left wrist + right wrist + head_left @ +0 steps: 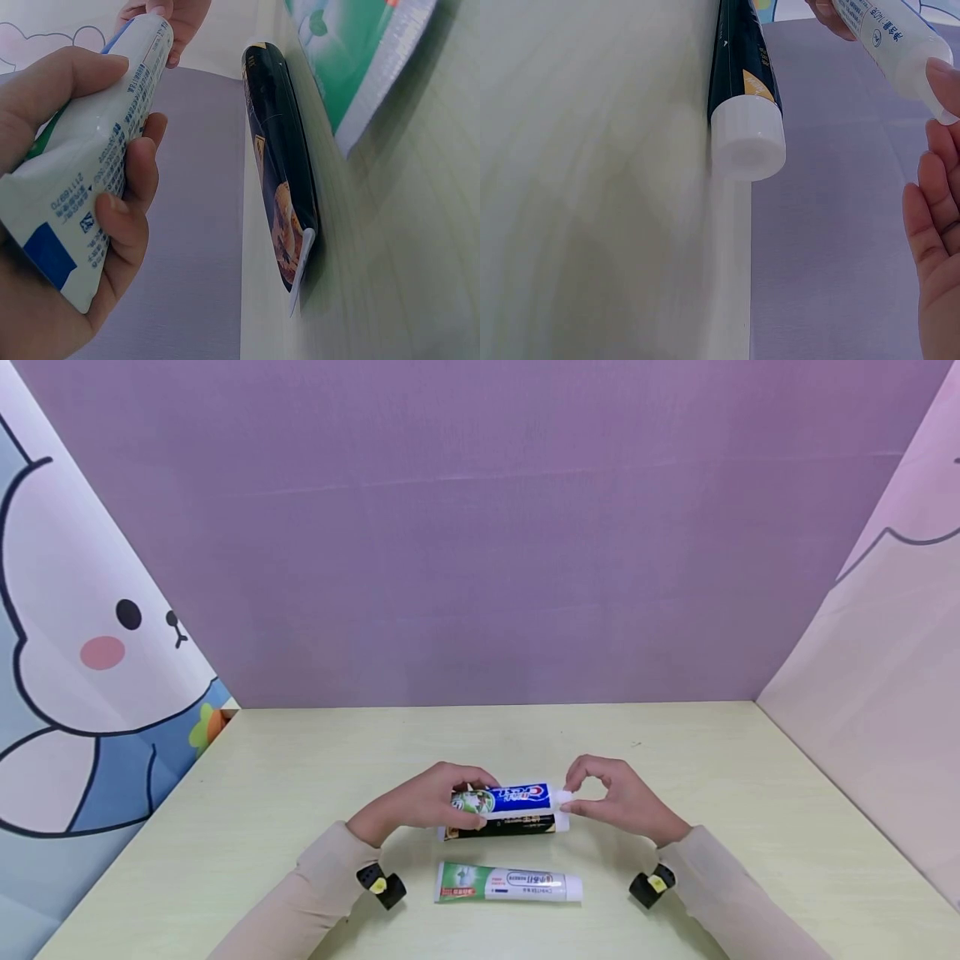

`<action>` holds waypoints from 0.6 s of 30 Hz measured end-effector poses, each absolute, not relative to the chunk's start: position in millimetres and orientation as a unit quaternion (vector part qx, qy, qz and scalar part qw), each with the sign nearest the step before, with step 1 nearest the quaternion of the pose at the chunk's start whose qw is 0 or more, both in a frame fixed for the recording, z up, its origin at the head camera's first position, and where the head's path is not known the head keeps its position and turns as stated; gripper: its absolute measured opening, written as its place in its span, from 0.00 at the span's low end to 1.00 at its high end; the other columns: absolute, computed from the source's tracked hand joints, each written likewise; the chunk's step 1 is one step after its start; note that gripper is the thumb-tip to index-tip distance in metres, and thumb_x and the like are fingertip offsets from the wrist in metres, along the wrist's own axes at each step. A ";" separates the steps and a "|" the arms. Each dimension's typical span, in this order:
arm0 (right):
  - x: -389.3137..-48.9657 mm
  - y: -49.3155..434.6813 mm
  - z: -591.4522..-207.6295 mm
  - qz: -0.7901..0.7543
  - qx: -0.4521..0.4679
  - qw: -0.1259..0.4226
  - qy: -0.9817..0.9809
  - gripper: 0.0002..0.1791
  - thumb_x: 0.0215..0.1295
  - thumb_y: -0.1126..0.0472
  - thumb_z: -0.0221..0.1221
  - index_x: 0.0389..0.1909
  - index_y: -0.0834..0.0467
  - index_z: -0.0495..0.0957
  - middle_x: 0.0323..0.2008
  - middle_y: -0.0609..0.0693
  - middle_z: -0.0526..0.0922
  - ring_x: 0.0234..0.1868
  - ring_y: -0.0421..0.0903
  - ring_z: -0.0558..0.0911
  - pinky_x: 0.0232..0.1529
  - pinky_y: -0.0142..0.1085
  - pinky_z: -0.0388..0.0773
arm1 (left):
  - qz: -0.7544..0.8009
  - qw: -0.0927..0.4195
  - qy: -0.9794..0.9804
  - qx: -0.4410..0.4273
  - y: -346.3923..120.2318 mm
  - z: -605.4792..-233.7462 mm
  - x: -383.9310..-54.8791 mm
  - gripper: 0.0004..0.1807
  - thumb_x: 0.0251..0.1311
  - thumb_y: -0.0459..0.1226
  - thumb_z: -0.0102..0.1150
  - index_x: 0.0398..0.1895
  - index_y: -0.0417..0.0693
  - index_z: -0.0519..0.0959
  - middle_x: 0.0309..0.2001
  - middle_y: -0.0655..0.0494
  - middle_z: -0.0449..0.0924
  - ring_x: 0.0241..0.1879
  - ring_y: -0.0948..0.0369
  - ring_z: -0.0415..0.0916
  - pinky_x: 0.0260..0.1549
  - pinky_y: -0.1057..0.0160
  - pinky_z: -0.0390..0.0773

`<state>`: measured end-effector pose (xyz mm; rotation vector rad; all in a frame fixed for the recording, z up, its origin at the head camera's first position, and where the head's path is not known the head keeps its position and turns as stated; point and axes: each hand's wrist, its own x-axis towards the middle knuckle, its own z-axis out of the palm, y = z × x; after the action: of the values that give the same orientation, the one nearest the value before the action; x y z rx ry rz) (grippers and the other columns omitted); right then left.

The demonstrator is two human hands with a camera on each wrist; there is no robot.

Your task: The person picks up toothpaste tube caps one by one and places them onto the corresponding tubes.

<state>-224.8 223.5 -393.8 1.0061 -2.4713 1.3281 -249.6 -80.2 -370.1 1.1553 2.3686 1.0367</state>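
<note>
My left hand [435,797] grips a blue and white toothpaste tube [521,798] by its flat end, thumb on one side and fingers curled round the other. At the tube's other end, the thumb and forefinger of my right hand [626,800] pinch the white cap [562,799]. Held above the table, the tube is partly hidden by the left fingers. Just below it in the head view lies a black toothpaste tube [517,827], its white cap [748,139] pointing right. Nearer to me is a green and white toothpaste tube [517,885], touched by neither hand.
The pale wooden table [337,743] carries the two lying tubes. Behind it rises a purple panel [480,568]. Side panels with cartoon drawings stand at the left [90,610] and right [885,693]. A small black wrist camera [382,885] sits at each sleeve.
</note>
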 end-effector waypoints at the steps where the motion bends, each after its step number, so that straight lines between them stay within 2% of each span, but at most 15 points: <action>1: -224.6 223.6 -393.6 0.444 0.334 0.077 -0.828 0.11 0.50 0.60 0.70 0.30 0.48 0.77 0.33 0.41 0.80 0.39 0.41 0.78 0.51 0.38 0.70 | 0.362 0.155 0.826 0.403 -80.2 -370.2 -249.6 0.22 0.55 0.40 0.64 0.54 0.52 0.76 0.44 0.62 0.78 0.40 0.65 0.73 0.41 0.67 0.74; 10: -223.9 223.5 -392.4 0.431 0.326 0.060 -0.839 0.06 0.57 0.57 0.65 0.30 0.46 0.77 0.30 0.38 0.78 0.34 0.39 0.76 0.47 0.49 0.69 | 0.359 0.157 0.827 0.403 -79.6 -369.9 -249.9 0.22 0.55 0.40 0.64 0.55 0.52 0.75 0.44 0.62 0.78 0.40 0.65 0.73 0.42 0.67 0.74; 18: -225.5 224.0 -394.8 0.428 0.343 0.047 -0.835 0.05 0.61 0.56 0.61 0.30 0.52 0.79 0.29 0.38 0.78 0.34 0.39 0.76 0.41 0.42 0.72 | 0.357 0.159 0.828 0.402 -80.7 -371.8 -250.6 0.22 0.55 0.40 0.63 0.55 0.52 0.76 0.44 0.62 0.78 0.40 0.65 0.73 0.41 0.67 0.74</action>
<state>-225.5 224.0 -394.8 1.0454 -2.5471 1.3072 -250.6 -80.7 -371.8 1.1493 2.3672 1.0211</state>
